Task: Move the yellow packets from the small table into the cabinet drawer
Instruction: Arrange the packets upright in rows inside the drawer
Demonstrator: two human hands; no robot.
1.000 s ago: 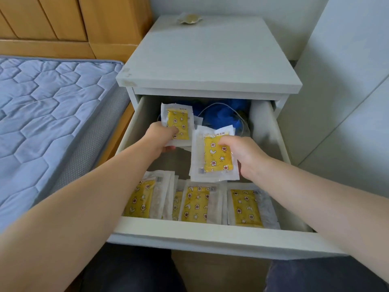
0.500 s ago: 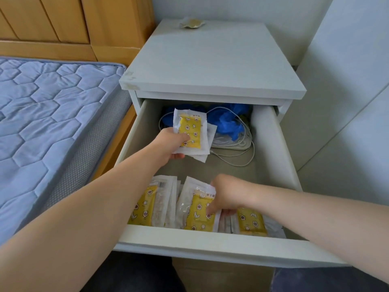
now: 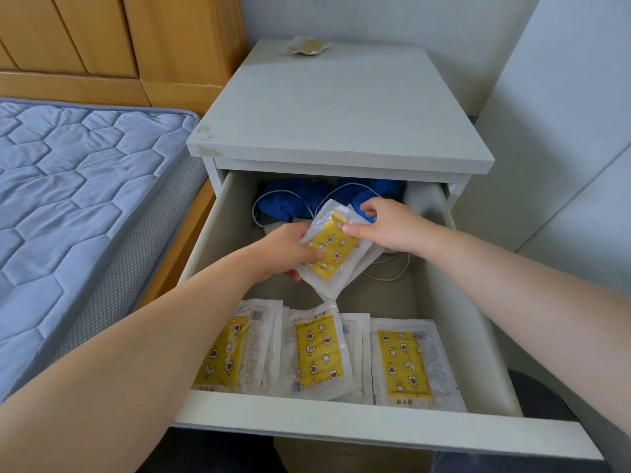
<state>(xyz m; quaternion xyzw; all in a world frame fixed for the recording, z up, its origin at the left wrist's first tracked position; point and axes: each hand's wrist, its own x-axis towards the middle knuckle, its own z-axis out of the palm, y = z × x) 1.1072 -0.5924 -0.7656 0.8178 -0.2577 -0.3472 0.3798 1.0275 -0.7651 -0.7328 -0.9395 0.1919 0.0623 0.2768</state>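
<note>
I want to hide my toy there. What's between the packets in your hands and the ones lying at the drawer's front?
Just bare drawer floor, shown in the head view, between the held packets and the front row.

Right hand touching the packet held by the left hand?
Touching. Head view: the right hand pinches the held packet at its upper edge, thumb on its face; the left hand grips its lower end.
</note>
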